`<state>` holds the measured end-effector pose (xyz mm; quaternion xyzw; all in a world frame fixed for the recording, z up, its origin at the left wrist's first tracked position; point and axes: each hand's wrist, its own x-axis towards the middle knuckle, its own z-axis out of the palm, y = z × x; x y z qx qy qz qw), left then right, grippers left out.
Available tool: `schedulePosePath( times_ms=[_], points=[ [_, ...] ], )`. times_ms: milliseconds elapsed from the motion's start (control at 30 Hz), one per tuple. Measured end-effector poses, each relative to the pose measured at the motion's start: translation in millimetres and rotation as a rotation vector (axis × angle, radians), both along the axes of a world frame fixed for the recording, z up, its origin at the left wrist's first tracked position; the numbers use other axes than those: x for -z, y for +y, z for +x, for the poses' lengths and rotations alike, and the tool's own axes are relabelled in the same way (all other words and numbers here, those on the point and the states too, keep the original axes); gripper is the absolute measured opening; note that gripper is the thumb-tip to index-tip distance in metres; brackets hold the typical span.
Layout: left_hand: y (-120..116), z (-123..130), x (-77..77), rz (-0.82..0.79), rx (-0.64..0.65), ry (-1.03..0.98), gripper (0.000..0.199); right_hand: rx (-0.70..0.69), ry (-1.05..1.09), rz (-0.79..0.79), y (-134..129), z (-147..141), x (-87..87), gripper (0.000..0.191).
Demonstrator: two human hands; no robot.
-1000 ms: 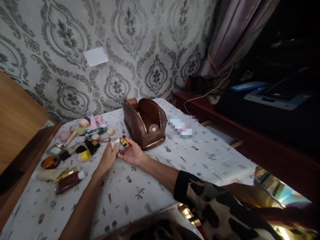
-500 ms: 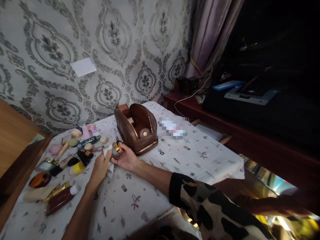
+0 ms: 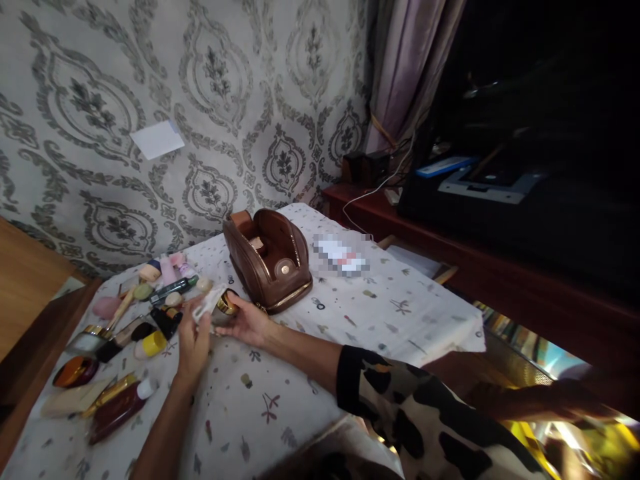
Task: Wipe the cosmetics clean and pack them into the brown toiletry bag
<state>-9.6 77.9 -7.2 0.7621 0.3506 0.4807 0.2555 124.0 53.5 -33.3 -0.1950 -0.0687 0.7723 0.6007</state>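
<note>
Over the table's middle, my right hand (image 3: 249,321) grips a small cosmetic jar (image 3: 227,302) with a gold-rimmed lid. My left hand (image 3: 194,339) is closed on a white wipe (image 3: 207,308), which lies against the jar's left side. Just beyond the jar stands a brown cosmetic bag (image 3: 270,267), unzipped, with something small and pale inside. Left of my hands lie several cosmetics, among them a yellow-capped bottle (image 3: 151,345), a dark green tube (image 3: 174,291), a dark red bottle (image 3: 120,410) and an orange-lidded jar (image 3: 75,371).
A patterned white cloth (image 3: 280,400) covers the table. A blurred-out white item (image 3: 343,255) lies right of the bag. The dark red cabinet (image 3: 420,250) with a large black screen (image 3: 540,133) borders the right side. A wallpapered wall (image 3: 165,87) rises behind.
My left hand and the wipe have shifted on the jar, with the wipe now more bunched up at its upper left. The view has turned slightly. The bag stays put.
</note>
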Motion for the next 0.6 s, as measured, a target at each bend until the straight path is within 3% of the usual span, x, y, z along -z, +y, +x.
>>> schedulePosePath(
  times_ms=[100,267,400,600],
  points=[
    [-3,6,2.8,0.031,0.124,0.039,0.053,-0.012,-0.026,0.008,0,-1,3.7,0.022],
    [7,-1,4.8,-0.208,0.033,-0.007,0.062,-0.068,-0.125,0.131,-4,-1,3.0,0.035],
    [17,-7,6.0,-0.443,0.043,-0.132,0.061,-0.093,-0.107,0.272,-10,-3,-1.3,0.049],
    [14,-1,9.0,-0.432,-0.028,-0.256,0.053,-0.085,-0.14,0.21,-8,-10,0.2,0.048]
  ],
)
